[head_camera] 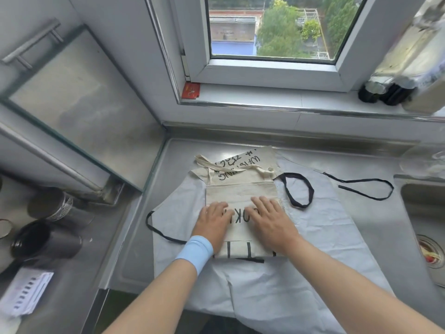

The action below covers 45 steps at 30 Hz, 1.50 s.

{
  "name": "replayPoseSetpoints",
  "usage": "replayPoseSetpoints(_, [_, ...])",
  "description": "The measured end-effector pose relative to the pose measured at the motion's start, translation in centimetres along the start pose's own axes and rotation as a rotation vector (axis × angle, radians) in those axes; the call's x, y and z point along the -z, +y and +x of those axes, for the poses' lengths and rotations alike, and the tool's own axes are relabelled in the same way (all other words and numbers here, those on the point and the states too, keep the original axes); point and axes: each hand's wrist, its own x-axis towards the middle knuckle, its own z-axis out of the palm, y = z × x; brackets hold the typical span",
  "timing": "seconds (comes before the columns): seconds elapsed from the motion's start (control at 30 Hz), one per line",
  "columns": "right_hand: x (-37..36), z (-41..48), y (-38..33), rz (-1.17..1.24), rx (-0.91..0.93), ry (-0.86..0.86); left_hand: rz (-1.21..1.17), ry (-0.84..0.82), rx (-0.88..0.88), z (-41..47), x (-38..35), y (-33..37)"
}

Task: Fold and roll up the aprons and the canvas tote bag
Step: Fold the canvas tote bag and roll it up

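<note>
Both forearms reach in from six o'clock — the left hand [213,221] and right hand [272,219] lie palm-down, fingers straight toward twelve, pressing the folded canvas tote bag [240,191]. The bag rests on a pale apron [320,227] spread over the table [375,208] — neither hand grips anything.

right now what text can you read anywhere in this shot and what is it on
"OK": canvas tote bag, between the left hand and right hand; the rest is covered.
"WHIS...ING": tote's far flap, upside down, a strap across the middle; script beyond it unreadable.
Red card on the sill: too blurred.
White paper packet, lower left: too blurred.
</note>
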Motion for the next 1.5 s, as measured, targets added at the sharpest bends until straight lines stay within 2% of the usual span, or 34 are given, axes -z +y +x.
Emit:
replayPoseSetpoints(0.1, [1.1, -2.0, -0.6, 0.075, 0.131, -0.01, -0.065, -0.033, -0.104, -1.0, 0.1, 1.0])
replayPoseSetpoints(0.37, [1.5, -4.5, 1.1, 0.041, 0.168, -0.212, -0.136, -0.142, -0.206, -3.2, 0.3, 0.1])
replayPoseSetpoints(0.6, [3.7, -3.4, 0.7, 0.134, -0.041, -0.234, -0.22, -0.287, -0.116, -1.9, 2.8, -0.7])
replayPoseSetpoints(0.73, [5.4, -1.8, 2.3, 0.277, -0.175, -0.34, -0.451, -0.415, 0.075, -0.5, 4.4, -2.1])
replayPoseSetpoints(0.8, [5.3, -1.0, 3.2, 0.315, -0.172, -0.286, -0.455, -0.455, 0.139, 0.8, 5.2, -2.9])
replayPoseSetpoints(0.87, [4.7, -0.4, 3.8, 0.278, -0.132, -0.212, -0.422, -0.416, 0.16, 1.9, 5.7, -3.3])
replayPoseSetpoints(1.0, [3.7, 1.5, 4.7, 0.397, -0.283, -0.21, -0.478, -0.291, 0.249, 4.3, 5.2, -4.1])
replayPoseSetpoints(1.1, [2.9, 2.7, 5.2, 0.302, -0.335, -0.138, -0.391, -0.142, 0.29, 5.4, 4.8, -3.5])
replayPoseSetpoints(1.17, [2.8, 3.4, 5.2, 0.243, -0.327, -0.118, -0.205, 0.091, 0.199, 5.6, 3.8, -2.3])
replayPoseSetpoints(1.23, [2.8, 3.9, 5.1, 0.227, -0.334, -0.126, -0.113, 0.193, 0.012, 5.6, 2.7, -0.4])
replayPoseSetpoints(1.27, [2.8, 4.2, 5.1, 0.243, -0.342, -0.13, -0.08, 0.178, -0.08, 5.6, 1.9, 0.5])
replayPoseSetpoints(1.33, [2.6, 4.3, 4.8, 0.238, -0.347, -0.132, -0.031, 0.067, -0.151, 5.6, 0.4, 2.1])
replayPoseSetpoints(1.43, [1.9, 4.3, 3.6, 0.01, -0.216, 0.057, -0.046, -0.058, -0.117, 5.6, -1.1, 2.7])
replayPoseSetpoints(1.5, [0.8, 4.1, 2.1, 0.02, -0.11, 0.129, -0.033, -0.096, -0.099, 5.8, -1.8, 2.5])
